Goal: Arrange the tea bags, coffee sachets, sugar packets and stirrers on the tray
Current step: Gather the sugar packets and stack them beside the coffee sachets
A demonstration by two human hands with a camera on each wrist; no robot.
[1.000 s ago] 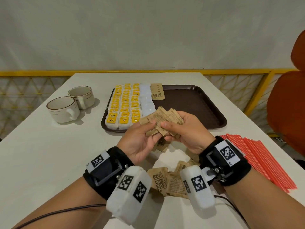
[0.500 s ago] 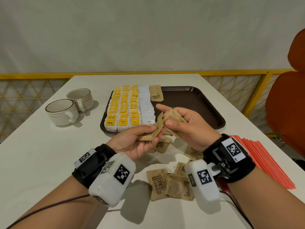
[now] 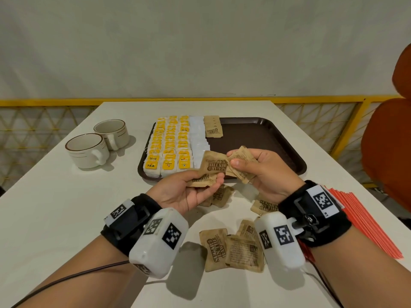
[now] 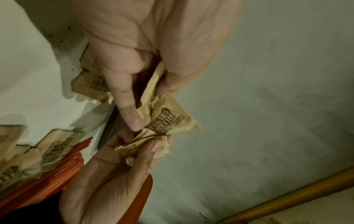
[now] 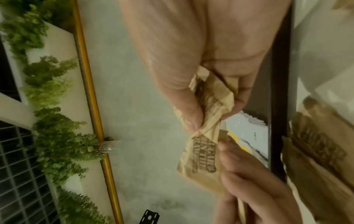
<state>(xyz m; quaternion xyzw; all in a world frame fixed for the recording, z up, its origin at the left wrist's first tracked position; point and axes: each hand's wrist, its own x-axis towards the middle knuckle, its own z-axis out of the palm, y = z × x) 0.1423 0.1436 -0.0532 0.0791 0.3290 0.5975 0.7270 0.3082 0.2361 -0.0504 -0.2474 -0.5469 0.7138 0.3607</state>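
Both hands hold brown sugar packets just above the near edge of the dark brown tray [image 3: 262,134]. My left hand [image 3: 200,185] pinches a small stack of sugar packets [image 3: 214,166], seen too in the left wrist view [image 4: 168,119]. My right hand [image 3: 244,163] grips another bunch of crumpled sugar packets [image 3: 243,156], which shows in the right wrist view [image 5: 212,97]. On the tray's left side lie rows of yellow-tagged tea bags [image 3: 169,145], a column of white sachets [image 3: 198,138] and a short stack of brown packets [image 3: 213,130]. Red stirrers [image 3: 360,221] lie on the table to the right.
Loose sugar packets [image 3: 231,250] lie scattered on the white table [image 3: 55,218] under and behind my hands. Two cream cups [image 3: 89,150] stand left of the tray. An orange chair [image 3: 389,141] is at the right. The tray's right half is bare.
Both hands have drawn slightly apart and the packets have been sorted between them. One printed packet now stands up between the left fingers and the right thumb.
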